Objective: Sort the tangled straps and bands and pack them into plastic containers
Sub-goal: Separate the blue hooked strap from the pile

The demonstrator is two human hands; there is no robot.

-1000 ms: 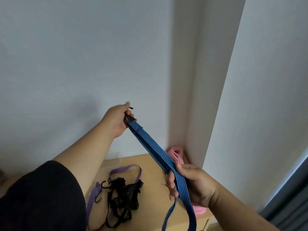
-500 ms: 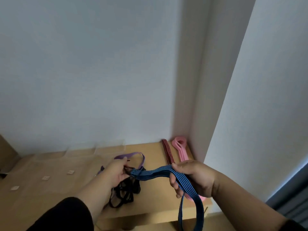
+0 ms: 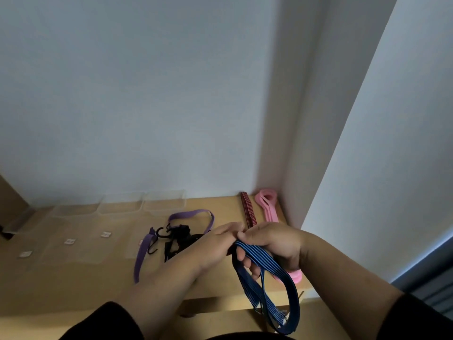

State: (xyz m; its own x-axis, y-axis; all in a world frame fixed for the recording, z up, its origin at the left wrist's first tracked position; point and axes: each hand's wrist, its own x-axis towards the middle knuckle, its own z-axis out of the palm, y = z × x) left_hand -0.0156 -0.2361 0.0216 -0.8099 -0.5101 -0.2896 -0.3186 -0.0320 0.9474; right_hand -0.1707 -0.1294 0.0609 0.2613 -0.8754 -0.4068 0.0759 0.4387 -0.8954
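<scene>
A blue striped strap [image 3: 267, 285] hangs folded in loops below my hands, over the table's front edge. My right hand [image 3: 277, 244] grips its upper folds. My left hand [image 3: 218, 241] meets it there, fingers pinching the strap's end. On the wooden table [image 3: 73, 285] lies a purple band [image 3: 147, 244] tangled with black hooked straps [image 3: 176, 239]. A dark red strap [image 3: 248, 212] and a pink band [image 3: 267, 204] lie at the back right. Clear plastic containers [image 3: 161, 204] stand along the wall.
Clear lids [image 3: 73, 244] with small labels lie on the table's left part. A white wall corner and pillar [image 3: 294, 143] close off the right side. The table's front edge runs just under my forearms.
My left hand came down from high up and moved right until it met my right hand. The blue strap, stretched before, now hangs folded in loops.
</scene>
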